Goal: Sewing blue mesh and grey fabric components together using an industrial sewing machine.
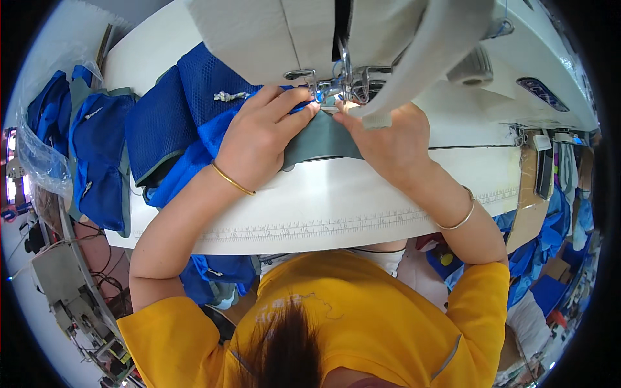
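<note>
Under the needle and presser foot (321, 90) of a white sewing machine (259, 29) lies a piece of blue and grey-green cloth. My left hand (262, 132) is on the blue mesh fabric (210, 81), its bent fingers pinching the cloth close to the foot. From the other side my right hand (394, 139) grips the edge of the grey-green fabric (321, 139), thumb and fingers near the needle. A white part of the machine hides some of its fingers. A white knotted cord (231, 96) sticks out of the blue fabric beside my left hand.
More blue and grey pieces (100, 155) hang over the table's left end, by a clear plastic bag (44, 152). Measuring marks run along the white tabletop's (310, 236) near edge. At right are a cardboard piece (522, 194) and heaped blue cloth (550, 236).
</note>
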A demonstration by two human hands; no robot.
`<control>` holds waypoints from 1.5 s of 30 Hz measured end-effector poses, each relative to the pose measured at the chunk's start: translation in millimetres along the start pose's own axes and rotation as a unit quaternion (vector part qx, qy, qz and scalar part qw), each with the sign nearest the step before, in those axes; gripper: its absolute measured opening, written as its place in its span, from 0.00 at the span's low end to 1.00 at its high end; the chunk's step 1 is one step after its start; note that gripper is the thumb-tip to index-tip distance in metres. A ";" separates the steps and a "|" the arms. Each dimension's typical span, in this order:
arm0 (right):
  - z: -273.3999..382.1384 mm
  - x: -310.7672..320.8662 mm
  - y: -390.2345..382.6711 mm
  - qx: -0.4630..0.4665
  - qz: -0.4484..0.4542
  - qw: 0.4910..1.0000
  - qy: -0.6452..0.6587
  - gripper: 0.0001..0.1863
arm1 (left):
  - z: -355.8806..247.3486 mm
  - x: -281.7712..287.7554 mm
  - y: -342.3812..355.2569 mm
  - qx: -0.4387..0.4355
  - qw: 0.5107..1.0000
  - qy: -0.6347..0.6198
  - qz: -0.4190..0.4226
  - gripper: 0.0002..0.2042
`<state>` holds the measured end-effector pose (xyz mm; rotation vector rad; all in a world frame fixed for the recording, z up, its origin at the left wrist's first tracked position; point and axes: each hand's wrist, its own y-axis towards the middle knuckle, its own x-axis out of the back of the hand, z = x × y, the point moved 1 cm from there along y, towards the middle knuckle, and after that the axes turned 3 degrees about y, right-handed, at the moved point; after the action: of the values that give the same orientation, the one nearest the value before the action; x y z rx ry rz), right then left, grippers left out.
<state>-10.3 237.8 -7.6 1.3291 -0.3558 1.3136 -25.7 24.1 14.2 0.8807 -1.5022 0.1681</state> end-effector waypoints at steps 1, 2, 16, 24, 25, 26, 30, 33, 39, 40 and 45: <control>-0.7 -1.4 -0.7 0.013 -0.018 1.000 0.003 0.07 | 0.1 -0.6 -0.7 0.003 1.000 -0.001 -0.002 0.19; -2.3 -3.6 -0.8 0.017 -0.016 1.000 0.003 0.07 | 0.6 -1.1 -1.1 -0.005 1.000 0.015 -0.008 0.19; -5.5 -11.4 -2.6 0.016 -0.031 0.999 0.033 0.11 | 12.5 -3.4 -4.0 -0.013 1.000 0.015 -0.002 0.24; -2.7 -2.6 3.7 0.100 -0.038 0.994 -0.002 0.07 | 9.2 -5.3 -4.5 -0.004 0.999 0.033 -0.007 0.23; -3.6 -2.5 3.6 0.099 -0.042 0.994 0.002 0.07 | 8.4 -5.3 -3.6 0.001 0.999 0.042 -0.006 0.23; -4.2 -2.7 2.0 0.098 -0.043 0.994 -0.001 0.07 | 7.9 -5.4 -3.3 -0.001 0.999 0.041 -0.007 0.23; -6.6 -7.7 2.0 0.082 -0.044 0.996 0.009 0.08 | 11.1 -5.6 -3.1 -0.009 0.998 0.059 -0.012 0.19; -5.4 -2.0 0.7 0.083 -0.026 0.996 -0.009 0.06 | 10.7 -6.5 -2.5 -0.011 0.998 0.056 -0.017 0.19; -11.4 -3.1 0.8 0.074 -0.021 0.996 -0.043 0.08 | 8.2 -6.9 -0.6 0.001 0.998 0.054 -0.015 0.18; -12.6 -2.6 0.8 0.074 -0.015 0.996 -0.057 0.08 | 7.5 -6.7 0.0 0.008 0.998 0.055 -0.017 0.19; -13.8 4.9 -1.3 0.086 -0.024 0.996 -0.024 0.15 | 10.6 8.8 9.7 0.011 0.998 0.031 0.050 0.16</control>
<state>-14.1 252.0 -8.5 1.5070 -0.2464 1.2970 -38.8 20.8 24.3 0.8117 -1.4899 0.2827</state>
